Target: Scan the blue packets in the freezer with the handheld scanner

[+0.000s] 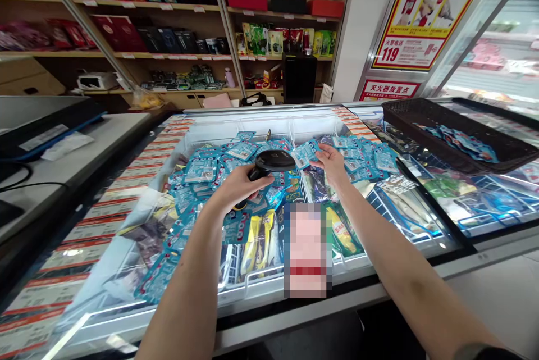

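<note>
My left hand (236,187) is closed round the grip of a black handheld barcode scanner (273,162), whose head points to the right. My right hand (332,164) pinches a small blue packet (305,153) and holds it up just right of the scanner's head. Both hands hover over an open chest freezer (295,287) filled with several blue packets (210,172) heaped in wire baskets, with yellow and green wrapped ice creams (259,242) nearer me.
A dark plastic basket (505,149) with a few blue packets rests on the glass lid at right. A counter (76,163) with cables and a black device lies to the left. Shelves of boxed goods (168,34) line the back wall. A blurred rectangle (307,250) covers part of the freezer.
</note>
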`<state>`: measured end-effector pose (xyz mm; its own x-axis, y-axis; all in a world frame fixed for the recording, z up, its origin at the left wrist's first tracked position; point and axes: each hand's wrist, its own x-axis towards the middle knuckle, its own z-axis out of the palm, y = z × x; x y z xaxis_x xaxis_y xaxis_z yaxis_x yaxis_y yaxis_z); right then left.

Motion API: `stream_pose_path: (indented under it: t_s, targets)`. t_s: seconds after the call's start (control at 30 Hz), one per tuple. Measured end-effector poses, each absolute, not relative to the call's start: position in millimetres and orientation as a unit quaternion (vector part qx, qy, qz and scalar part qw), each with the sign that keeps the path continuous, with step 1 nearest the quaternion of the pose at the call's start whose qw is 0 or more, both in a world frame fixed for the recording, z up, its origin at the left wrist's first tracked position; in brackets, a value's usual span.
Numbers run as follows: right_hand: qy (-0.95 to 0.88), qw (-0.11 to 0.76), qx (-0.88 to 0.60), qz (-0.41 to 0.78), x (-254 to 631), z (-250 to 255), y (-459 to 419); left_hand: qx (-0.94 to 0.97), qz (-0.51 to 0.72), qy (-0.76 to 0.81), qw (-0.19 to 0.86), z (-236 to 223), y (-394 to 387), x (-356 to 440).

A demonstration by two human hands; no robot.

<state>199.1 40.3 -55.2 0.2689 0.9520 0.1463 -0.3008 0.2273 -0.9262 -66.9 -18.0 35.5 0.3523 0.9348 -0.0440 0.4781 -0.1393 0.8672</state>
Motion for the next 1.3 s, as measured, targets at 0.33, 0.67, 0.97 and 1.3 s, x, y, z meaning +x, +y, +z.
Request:
stream_pose_path:
  t_s: [0.33, 0.67, 0.97, 1.3]
  targets:
    - [-0.398, 0.691, -0.413, 0.440, 196.1, -54.7, 37.1, 0.724, 0.245, 0.506, 0.400, 35.5, -17.9, -64.8]
    - [-0.396, 0.699, -0.411, 0.431, 195.4, -53.4, 35.4, 0.713, 0.256, 0.526, 0.387, 34.9, -17.9, -61.4]
    - [-0.416, 0.730, -0.382, 0.384, 195.3, -55.2, 33.2, 0.712, 0.264, 0.529, 0.380, 34.4, -16.6, -62.9]
    - [-0.423, 0.623, -0.658, 0.023, 259.3, -33.5, 26.2, 0.649, 0.404, 0.562, 0.316, 23.8, -3.1, -82.0]
